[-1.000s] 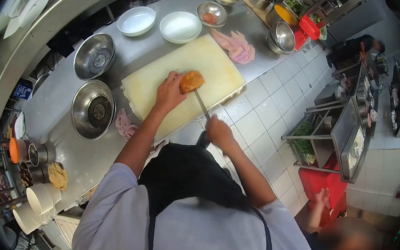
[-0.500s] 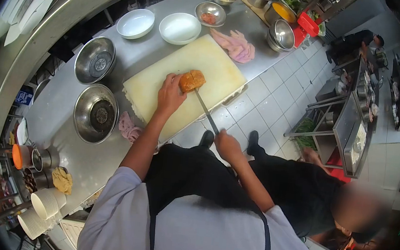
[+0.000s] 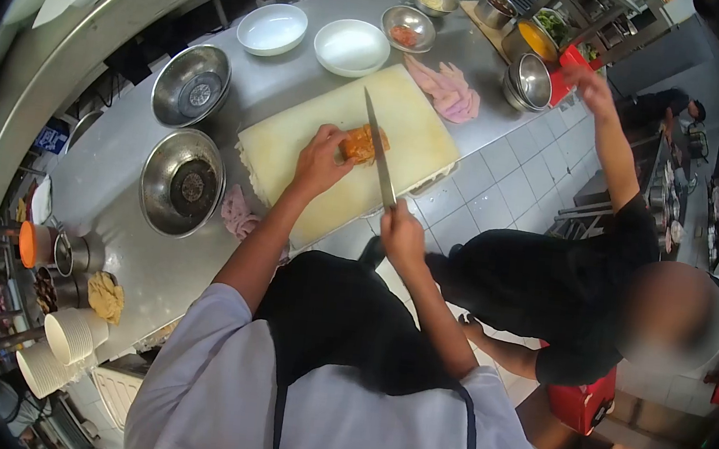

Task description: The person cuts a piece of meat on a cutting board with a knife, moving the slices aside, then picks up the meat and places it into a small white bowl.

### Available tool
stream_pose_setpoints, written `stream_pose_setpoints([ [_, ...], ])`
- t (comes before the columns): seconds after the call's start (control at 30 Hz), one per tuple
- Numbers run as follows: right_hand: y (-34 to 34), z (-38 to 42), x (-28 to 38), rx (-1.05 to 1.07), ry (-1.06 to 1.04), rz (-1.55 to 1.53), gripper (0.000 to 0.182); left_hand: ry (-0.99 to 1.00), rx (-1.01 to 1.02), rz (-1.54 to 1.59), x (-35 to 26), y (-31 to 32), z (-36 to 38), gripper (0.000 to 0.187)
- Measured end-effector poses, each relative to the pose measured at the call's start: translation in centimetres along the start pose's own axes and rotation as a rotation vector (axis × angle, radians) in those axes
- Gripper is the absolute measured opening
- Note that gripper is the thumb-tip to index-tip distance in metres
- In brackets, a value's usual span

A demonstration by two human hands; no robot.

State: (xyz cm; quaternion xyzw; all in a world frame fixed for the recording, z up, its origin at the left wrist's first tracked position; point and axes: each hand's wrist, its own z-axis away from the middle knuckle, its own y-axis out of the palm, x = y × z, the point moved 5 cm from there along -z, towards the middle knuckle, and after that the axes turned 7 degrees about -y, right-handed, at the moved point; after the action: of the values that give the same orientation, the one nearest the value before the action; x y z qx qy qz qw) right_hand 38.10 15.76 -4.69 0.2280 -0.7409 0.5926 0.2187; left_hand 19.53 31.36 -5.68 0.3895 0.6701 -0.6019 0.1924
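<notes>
On the white cutting board (image 3: 280,142) lies a glazed orange-brown block of food (image 3: 355,145), scored or cut on top. My left hand (image 3: 322,164) grips its left end, fingers curled against the side. My right hand (image 3: 403,234) is closed round the handle of a long kitchen knife (image 3: 385,171). The blade crosses over the right part of the block, its tip reaching past it toward the board's far edge. A crumpled pink cloth (image 3: 239,212) is near my left forearm, and another pink cloth (image 3: 444,89) lies beyond the board.
Two white bowls (image 3: 272,29) and a small metal bowl with red food (image 3: 408,28) stand behind the board. Two large metal bowls (image 3: 182,182) sit at left. On my right, a co-worker (image 3: 547,271) reaches an arm toward metal bowls (image 3: 530,82) at the table corner.
The knife has gone from the block's near right edge to lying across over it, blade further away from me. The co-worker has come forward and stretched out an arm.
</notes>
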Motion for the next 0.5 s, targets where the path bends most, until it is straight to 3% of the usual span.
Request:
stream_pose_setpoints([
  [0.23,5.2,-7.5,0.3,-0.091,-0.098,0.038,0.017,-0.008,0.050,-0.049,-0.4,0.0,-0.8,0.048],
  [0.5,6.9,-8.0,0.5,-0.105,-0.061,0.030,0.019,0.025,0.012,-0.057,-0.2,0.2,-0.6,0.050],
])
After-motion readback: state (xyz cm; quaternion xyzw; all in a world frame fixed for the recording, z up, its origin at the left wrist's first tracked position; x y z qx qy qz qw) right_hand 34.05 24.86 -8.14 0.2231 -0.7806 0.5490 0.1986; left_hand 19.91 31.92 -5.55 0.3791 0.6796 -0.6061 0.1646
